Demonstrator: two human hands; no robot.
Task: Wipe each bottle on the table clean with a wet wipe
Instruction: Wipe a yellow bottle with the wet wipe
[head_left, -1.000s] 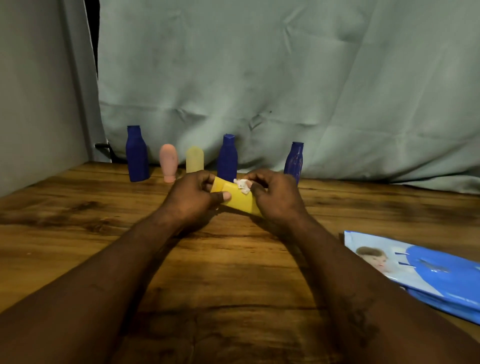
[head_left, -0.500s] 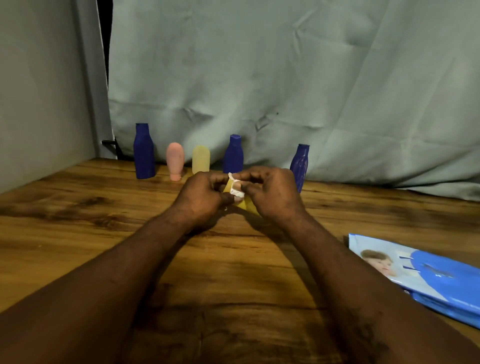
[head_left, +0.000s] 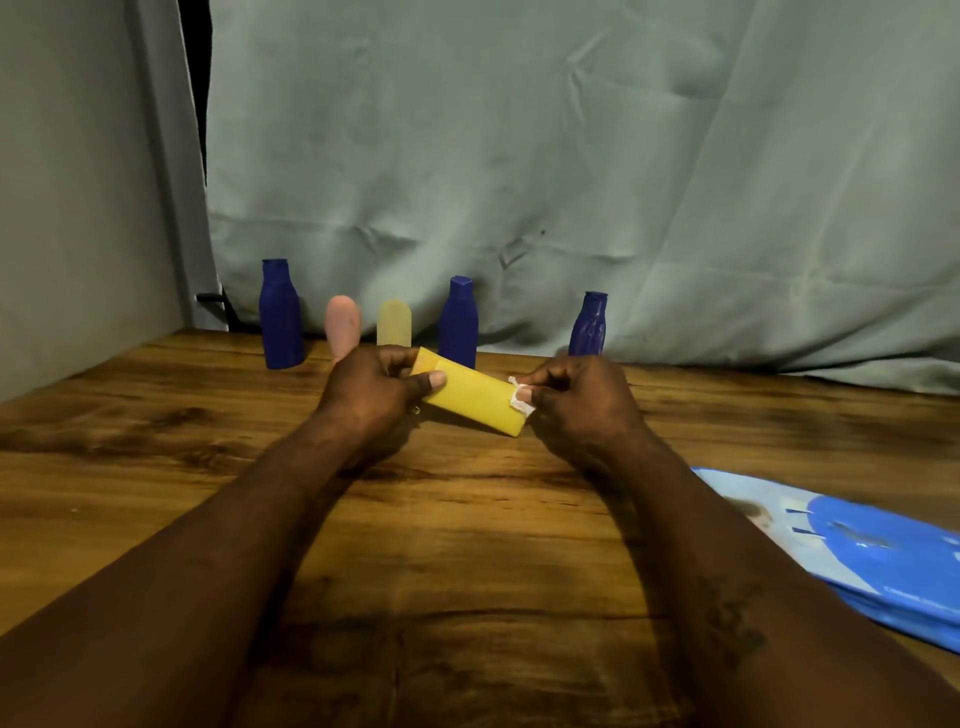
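My left hand (head_left: 376, 387) grips one end of a yellow bottle (head_left: 470, 397) held sideways above the table. My right hand (head_left: 576, 397) pinches a small white wet wipe (head_left: 519, 399) against the bottle's other end. Along the back of the wooden table (head_left: 156, 467) stand a dark blue bottle (head_left: 280, 314), a pink bottle (head_left: 343, 325), a pale yellow bottle (head_left: 394, 323), a second dark blue bottle (head_left: 458, 322) and a third dark blue bottle (head_left: 589, 323).
A blue and white wet wipe pack (head_left: 857, 551) lies flat at the table's right edge. A grey-green cloth (head_left: 571, 156) hangs behind the bottles, and a grey wall (head_left: 78, 182) closes the left side.
My right hand has slid the wipe from the left end of the yellow bottle along to its right end, baring most of the bottle. My hands have moved apart.
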